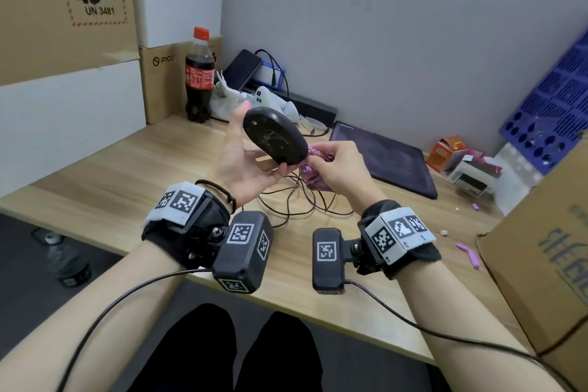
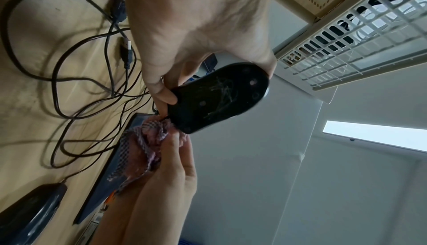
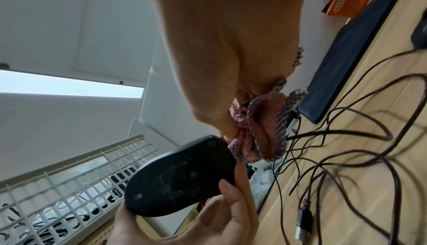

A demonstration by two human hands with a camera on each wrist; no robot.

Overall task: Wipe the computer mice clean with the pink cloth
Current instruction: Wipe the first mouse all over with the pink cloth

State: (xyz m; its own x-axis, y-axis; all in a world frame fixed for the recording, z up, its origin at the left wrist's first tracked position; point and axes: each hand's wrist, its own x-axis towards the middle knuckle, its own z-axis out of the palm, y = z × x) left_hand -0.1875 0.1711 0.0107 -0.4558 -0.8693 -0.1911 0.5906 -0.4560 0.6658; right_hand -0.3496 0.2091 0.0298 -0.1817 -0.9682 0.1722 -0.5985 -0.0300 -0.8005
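- We see a light wood-grain tabotop (image 1: 165,169) pushed up against a plain grey wall (image 1: 381,25).
- At ten o'clock stand stacked cardboard boxes (image 1: 63,9), one printed "UN 3481", with a cola bottle (image 1: 199,76) in front of them.
- At twelve o'clock lie a dark phone (image 1: 243,68), a white game controller (image 1: 267,99) and cables.
- At two o'clock a dark flat pad (image 1: 391,159) lies on the wood, with an orange carton (image 1: 445,149) and a blue plastic crate (image 1: 553,111) farther right.
- At four o'clock a large cardboard box (image 1: 541,248) overhangs the edge; small pink scraps (image 1: 467,251) lie beside it.
- Our left hand (image 1: 245,165) holds the black mouse (image 1: 275,135) above the middle of the surface, scratched underside turned up, fingers (image 2: 161,88) curled round its edges.
- Our right hand (image 1: 340,165) pinches the bunched pink cloth (image 1: 313,169) against the mouse's end at three o'clock.
- Dark mouse cables (image 1: 296,200) loop loosely on the wood below the hands.
- A second dark mouse (image 2: 30,212) rests on the tabletop in the left wrist view.
- A ceiling light panel (image 3: 69,86) glows overhead.
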